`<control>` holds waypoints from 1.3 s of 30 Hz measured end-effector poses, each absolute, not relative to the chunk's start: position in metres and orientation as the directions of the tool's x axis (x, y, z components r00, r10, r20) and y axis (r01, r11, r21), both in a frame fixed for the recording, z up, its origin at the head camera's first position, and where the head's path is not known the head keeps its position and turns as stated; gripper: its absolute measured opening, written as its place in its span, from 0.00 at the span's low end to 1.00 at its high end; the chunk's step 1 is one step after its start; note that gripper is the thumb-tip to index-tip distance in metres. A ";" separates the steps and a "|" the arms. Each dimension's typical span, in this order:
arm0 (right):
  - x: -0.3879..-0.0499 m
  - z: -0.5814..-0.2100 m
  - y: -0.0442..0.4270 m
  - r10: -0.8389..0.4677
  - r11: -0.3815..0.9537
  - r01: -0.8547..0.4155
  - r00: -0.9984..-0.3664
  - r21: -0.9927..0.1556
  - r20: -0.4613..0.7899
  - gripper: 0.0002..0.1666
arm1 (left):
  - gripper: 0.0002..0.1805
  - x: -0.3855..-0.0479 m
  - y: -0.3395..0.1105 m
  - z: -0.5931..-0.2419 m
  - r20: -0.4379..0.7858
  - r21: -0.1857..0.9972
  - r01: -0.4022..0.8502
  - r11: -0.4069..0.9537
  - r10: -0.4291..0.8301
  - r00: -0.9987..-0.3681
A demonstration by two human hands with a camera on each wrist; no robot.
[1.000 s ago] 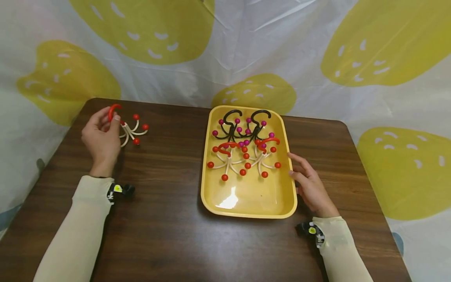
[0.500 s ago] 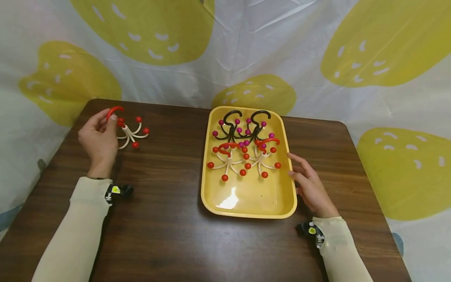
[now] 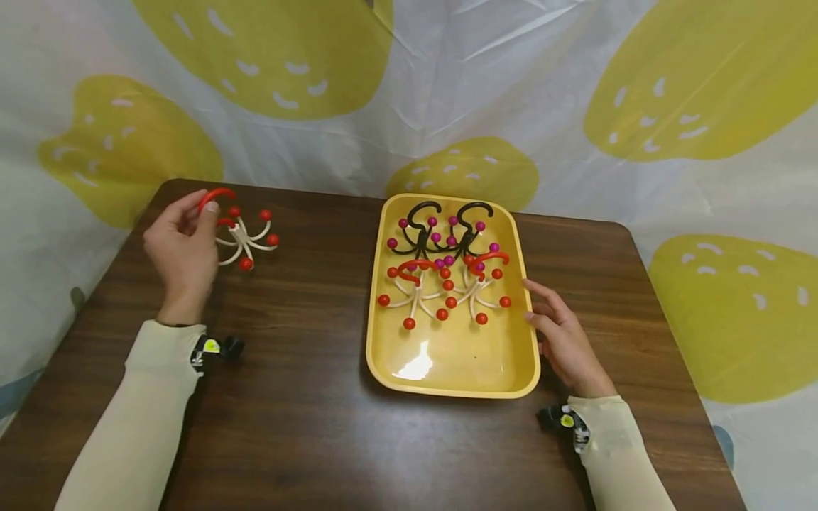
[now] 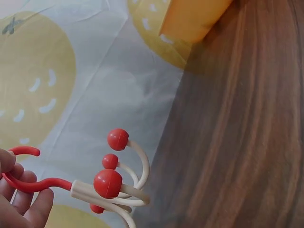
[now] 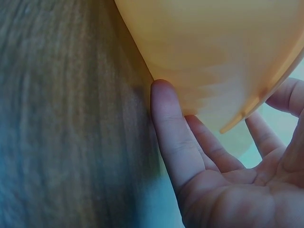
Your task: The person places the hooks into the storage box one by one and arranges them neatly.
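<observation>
At the far left of the table in the head view, my left hand [image 3: 183, 252] pinches the red hooked top of a multi-prong hanging hook [image 3: 241, 237]. This hook has a white stem [image 4: 85, 191] and curved white prongs ending in red balls, and the left wrist view shows it tilted sideways. My right hand [image 3: 565, 341] touches the outer right wall of a yellow tray [image 3: 447, 392], its fingers fairly straight against the side and thumb by the rim. Inside the tray stand two black hanging hooks [image 3: 422, 240] with magenta balls and two red-and-white hanging hooks [image 3: 418, 287].
Everything sits on a dark brown wooden table [image 3: 294, 355]. Behind it hangs a white curtain [image 3: 307, 152] with yellow fruit shapes. The tray's front half shows bare yellow bottom.
The hanging hook in my left hand has swung slightly to the right, and its prongs have turned a little. My right hand and the tray hold their places.
</observation>
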State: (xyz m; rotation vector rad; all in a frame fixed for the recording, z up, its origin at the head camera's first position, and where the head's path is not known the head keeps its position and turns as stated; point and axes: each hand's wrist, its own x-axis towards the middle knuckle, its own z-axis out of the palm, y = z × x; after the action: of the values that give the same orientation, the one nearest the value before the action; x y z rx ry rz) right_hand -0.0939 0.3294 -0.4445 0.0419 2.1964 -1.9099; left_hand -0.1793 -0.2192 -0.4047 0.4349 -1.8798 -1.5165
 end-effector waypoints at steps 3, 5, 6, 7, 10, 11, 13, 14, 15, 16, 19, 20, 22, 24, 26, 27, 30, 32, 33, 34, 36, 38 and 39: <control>-0.094 -0.444 0.330 -0.129 0.150 0.172 -0.973 -0.974 -0.192 0.32 | 0.12 -0.180 -0.216 -0.400 0.302 0.950 0.174 0.258 -0.626 -0.719; -0.094 -0.444 0.330 -0.131 0.149 0.171 -0.973 -0.974 -0.191 0.32 | 0.12 -0.180 -0.214 -0.397 0.318 0.945 0.184 0.271 -0.620 -0.717; -0.094 -0.444 0.330 -0.132 0.149 0.172 -0.973 -0.974 -0.192 0.32 | 0.12 -0.179 -0.213 -0.395 0.325 0.942 0.190 0.275 -0.617 -0.717; -0.094 -0.444 0.330 -0.132 0.149 0.172 -0.973 -0.974 -0.192 0.32 | 0.11 -0.179 -0.212 -0.394 0.332 0.940 0.196 0.279 -0.614 -0.716; -0.094 -0.444 0.330 -0.133 0.149 0.171 -0.973 -0.974 -0.191 0.32 | 0.11 -0.177 -0.209 -0.387 0.351 0.935 0.233 0.267 -0.601 -0.718; -0.095 -0.444 0.330 -0.132 0.149 0.170 -0.973 -0.974 -0.190 0.32 | 0.11 -0.176 -0.208 -0.384 0.353 0.935 0.245 0.257 -0.598 -0.720; -0.095 -0.444 0.329 -0.133 0.148 0.169 -0.973 -0.974 -0.189 0.32 | 0.11 -0.174 -0.206 -0.379 0.359 0.933 0.266 0.242 -0.586 -0.727; -0.096 -0.444 0.329 -0.134 0.148 0.168 -0.973 -0.975 -0.188 0.32 | 0.11 -0.172 -0.205 -0.377 0.361 0.933 0.272 0.237 -0.578 -0.732; -0.096 -0.444 0.329 -0.134 0.148 0.167 -0.973 -0.975 -0.187 0.32 | 0.11 -0.171 -0.203 -0.374 0.362 0.932 0.275 0.236 -0.570 -0.737; -0.096 -0.444 0.329 -0.133 0.147 0.167 -0.973 -0.975 -0.187 0.32 | 0.11 -0.170 -0.202 -0.372 0.366 0.931 0.283 0.232 -0.560 -0.743; -0.096 -0.444 0.329 -0.132 0.146 0.173 -0.972 -0.974 -0.192 0.32 | 0.12 -0.166 -0.197 -0.364 0.349 0.937 0.297 0.183 -0.526 -0.776; -0.096 -0.444 0.330 -0.132 0.147 0.175 -0.972 -0.974 -0.194 0.32 | 0.12 -0.164 -0.195 -0.362 0.346 0.938 0.299 0.174 -0.511 -0.787; -0.095 -0.445 0.330 -0.129 0.146 0.179 -0.972 -0.973 -0.198 0.33 | 0.12 -0.160 -0.190 -0.357 0.341 0.940 0.309 0.146 -0.477 -0.810; -0.095 -0.444 0.330 -0.128 0.146 0.180 -0.972 -0.973 -0.199 0.33 | 0.12 -0.157 -0.186 -0.352 0.341 0.939 0.320 0.123 -0.447 -0.827; -0.094 -0.444 0.330 -0.127 0.145 0.180 -0.972 -0.973 -0.199 0.33 | 0.12 -0.154 -0.182 -0.348 0.345 0.937 0.333 0.105 -0.417 -0.841; -0.094 -0.444 0.330 -0.127 0.146 0.180 -0.972 -0.973 -0.199 0.33 | 0.12 -0.152 -0.180 -0.346 0.345 0.936 0.340 0.087 -0.404 -0.847; -0.094 -0.444 0.330 -0.129 0.147 0.180 -0.971 -0.973 -0.199 0.33 | 0.12 -0.148 -0.175 -0.340 0.341 0.933 0.358 0.025 -0.369 -0.865; -0.094 -0.443 0.330 -0.130 0.147 0.181 -0.971 -0.972 -0.200 0.33 | 0.12 -0.145 -0.171 -0.336 0.336 0.934 0.357 0.001 -0.341 -0.878; -0.094 -0.443 0.330 -0.130 0.148 0.181 -0.971 -0.972 -0.201 0.33 | 0.12 -0.144 -0.169 -0.334 0.333 0.933 0.358 -0.019 -0.327 -0.884; -0.094 -0.444 0.330 -0.130 0.147 0.181 -0.971 -0.972 -0.201 0.33 | 0.12 -0.142 -0.167 -0.333 0.332 0.933 0.359 -0.031 -0.312 -0.890; -0.094 -0.444 0.330 -0.129 0.146 0.182 -0.971 -0.973 -0.201 0.33 | 0.13 -0.140 -0.163 -0.330 0.328 0.935 0.353 -0.039 -0.283 -0.901; -0.094 -0.444 0.330 -0.131 0.145 0.181 -0.971 -0.973 -0.200 0.33 | 0.13 -0.138 -0.159 -0.328 0.328 0.935 0.352 -0.052 -0.256 -0.909; -0.094 -0.444 0.330 -0.131 0.145 0.181 -0.971 -0.973 -0.200 0.33 | 0.13 -0.137 -0.158 -0.327 0.331 0.935 0.352 -0.048 -0.243 -0.912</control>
State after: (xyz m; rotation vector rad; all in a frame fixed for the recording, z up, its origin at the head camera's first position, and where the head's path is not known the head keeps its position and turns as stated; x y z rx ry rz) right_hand -0.0940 0.3300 -0.4443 0.0490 2.1849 -1.9103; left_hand -0.1365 -0.1576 -0.3268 -0.1153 -1.8346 -2.0142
